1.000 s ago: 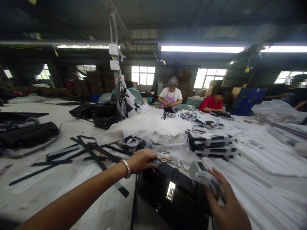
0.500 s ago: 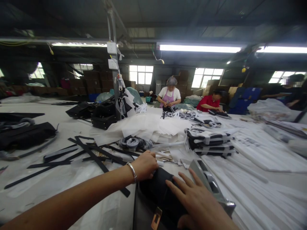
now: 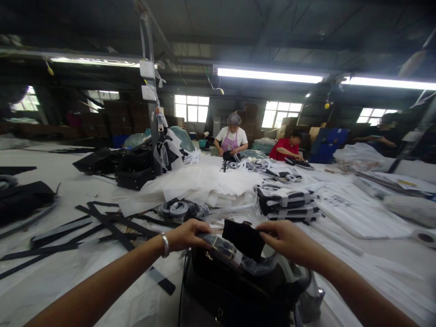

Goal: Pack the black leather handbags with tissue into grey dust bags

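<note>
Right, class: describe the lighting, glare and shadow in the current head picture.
Head view: the middle tube light glares white, and the windows look washed out; same head view: the ceiling is dim, and the black bag loses most detail in darkness.

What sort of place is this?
Probably a bag-making or finishing workshop: a black bag with metal fittings sits up front, loose black strips lie about, and a co-worker in a purple apron works opposite.

2 white socket boxes (image 3: pixel 147 69) sit on a metal post (image 3: pixel 154 131), left of a co-worker (image 3: pixel 240 135) in a purple apron (image 3: pixel 230 141).
</note>
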Available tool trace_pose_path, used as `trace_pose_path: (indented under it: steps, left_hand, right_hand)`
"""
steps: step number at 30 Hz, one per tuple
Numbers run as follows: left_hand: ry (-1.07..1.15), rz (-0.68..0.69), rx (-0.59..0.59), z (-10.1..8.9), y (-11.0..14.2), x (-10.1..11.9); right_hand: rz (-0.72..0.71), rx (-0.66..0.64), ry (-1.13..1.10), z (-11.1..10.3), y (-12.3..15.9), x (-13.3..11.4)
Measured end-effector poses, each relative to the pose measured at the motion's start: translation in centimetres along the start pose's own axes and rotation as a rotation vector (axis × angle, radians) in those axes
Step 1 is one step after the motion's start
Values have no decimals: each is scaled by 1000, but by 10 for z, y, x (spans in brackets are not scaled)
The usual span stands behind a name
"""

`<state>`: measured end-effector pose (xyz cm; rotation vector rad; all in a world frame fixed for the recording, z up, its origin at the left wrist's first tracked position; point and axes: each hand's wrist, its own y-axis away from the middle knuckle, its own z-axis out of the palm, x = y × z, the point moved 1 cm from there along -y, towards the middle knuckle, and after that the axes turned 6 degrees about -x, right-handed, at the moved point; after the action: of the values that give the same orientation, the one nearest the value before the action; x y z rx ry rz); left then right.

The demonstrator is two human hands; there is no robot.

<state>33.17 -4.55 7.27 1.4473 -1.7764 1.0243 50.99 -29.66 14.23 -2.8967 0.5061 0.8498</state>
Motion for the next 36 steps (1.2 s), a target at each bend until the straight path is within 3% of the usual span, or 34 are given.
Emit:
trace_pose_path:
  steps: [3,5,8,11,14,16,19,23,27,30,32,36]
  left_hand:
    - [227,-40,170,6,1,-10]
    - [350,-42,278,11,-3,-16]
    - [509,-20,393,19,-12,-22]
    - [803,10,481,22,-23,-24]
    - [1018,34,507,23,-30,-24]
    - [1075,77,512,25,-31,-26]
    - [1148,113,515,30,-28,-32]
    - [1199,33,538,37,-23,-40]
    - [1193,7,581,31,-22,-34]
    - [1131,-72,559,23,-27,-27]
    - [1092,-120,535,17,-32,-26]
    - [1020,-214,538,6,-42,-39]
  right_hand:
    - [40,-162,-223,-12,-19,11]
    - [64,-204,-288,-14,-27,17]
    - [101,-189,-374,-11,-30,24]
    - [101,-87,-454,-3,-26,29]
    - [52,1,-507,9,-22,32]
    - [14,-11,-553,19,-22,32]
    - [-57,-108,-604,30,-23,31]
    - [-125,-250,-500,29,-18,25]
    - [-265,-367,-441,22,-5,16]
    - [-268,-438,-483,25,5,12]
    - [-176,-343,-512,32,10,18]
    - [144,144,-541,64,23,53]
